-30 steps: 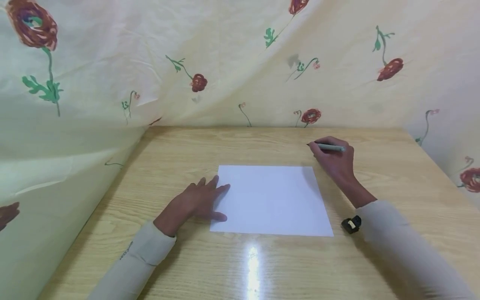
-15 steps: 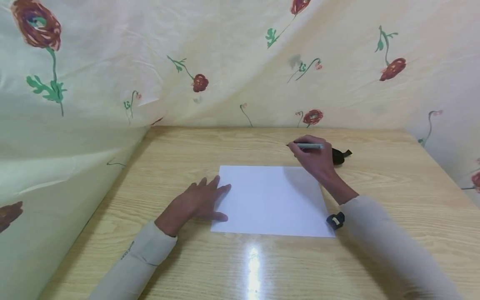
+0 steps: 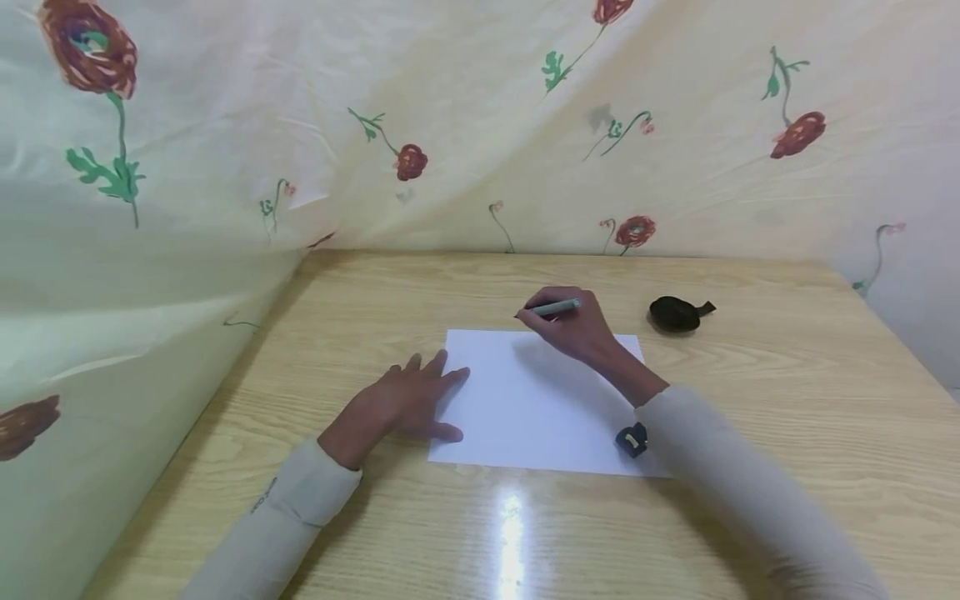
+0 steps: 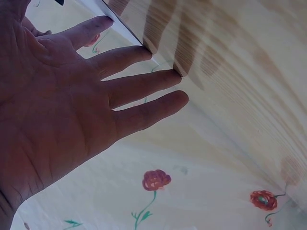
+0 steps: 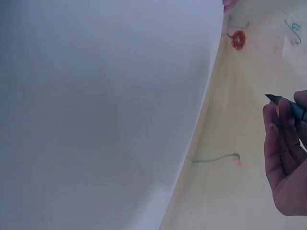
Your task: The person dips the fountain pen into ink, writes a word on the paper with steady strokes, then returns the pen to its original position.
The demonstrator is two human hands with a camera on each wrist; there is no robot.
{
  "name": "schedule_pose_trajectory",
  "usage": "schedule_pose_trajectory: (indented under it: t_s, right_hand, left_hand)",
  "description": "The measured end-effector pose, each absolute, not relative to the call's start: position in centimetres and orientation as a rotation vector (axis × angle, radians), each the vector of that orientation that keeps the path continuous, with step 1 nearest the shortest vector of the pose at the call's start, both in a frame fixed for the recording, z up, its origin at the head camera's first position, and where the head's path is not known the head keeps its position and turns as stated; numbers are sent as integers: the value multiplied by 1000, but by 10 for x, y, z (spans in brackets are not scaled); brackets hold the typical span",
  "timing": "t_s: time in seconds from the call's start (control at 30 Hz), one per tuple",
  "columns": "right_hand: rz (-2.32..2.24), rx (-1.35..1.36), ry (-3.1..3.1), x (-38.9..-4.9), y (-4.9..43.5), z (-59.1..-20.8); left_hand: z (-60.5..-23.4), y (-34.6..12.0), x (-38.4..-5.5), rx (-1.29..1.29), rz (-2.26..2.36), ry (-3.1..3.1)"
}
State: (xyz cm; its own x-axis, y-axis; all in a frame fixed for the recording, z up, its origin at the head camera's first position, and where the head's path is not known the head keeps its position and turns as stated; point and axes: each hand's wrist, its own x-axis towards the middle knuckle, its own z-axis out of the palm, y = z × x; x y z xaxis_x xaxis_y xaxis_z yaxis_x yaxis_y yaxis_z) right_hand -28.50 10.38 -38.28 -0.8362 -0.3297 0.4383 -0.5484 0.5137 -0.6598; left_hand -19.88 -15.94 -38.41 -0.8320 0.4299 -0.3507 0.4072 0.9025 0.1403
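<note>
A white sheet of paper point(image 3: 510, 425) lies flat on the wooden table. At its left edge my left hand point(image 3: 416, 402) rests with spread fingers, the thumb and index finger overlapping the sheet. In the left wrist view the same hand point(image 4: 62, 100) shows its palm and straight fingers. My right hand point(image 3: 576, 329) pinches a grey-green pen point(image 3: 557, 307) above the sheet's far edge, its dark tip pointing left. The right wrist view shows the pen point(image 5: 296, 110) between thumb and fingers, apart from the paper point(image 5: 105, 105).
A dark rounded object point(image 3: 675, 314) with a short tail sits on the table at back right. Flower-printed cloth point(image 3: 465, 125) hangs behind the table point(image 3: 390, 287) and along its left side. A small black device point(image 3: 632, 439) is at my right cuff.
My right hand has moved left with the pen, from beyond the sheet's right corner to above its far edge, uncovering the dark rounded object. The left hand stays on the sheet.
</note>
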Motion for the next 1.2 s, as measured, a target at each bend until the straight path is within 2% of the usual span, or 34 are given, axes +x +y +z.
schedule_pose_trajectory:
  t_s: [0.37, 1.2]
  right_hand:
    - [1140, 780, -2648, -286, 82, -386]
    - [1024, 881, -2821, -291, 69, -396]
  left_hand:
    - [-385, -156, -202, 598, 54, 2686]
    - [-386, -161, -203, 572, 40, 2666]
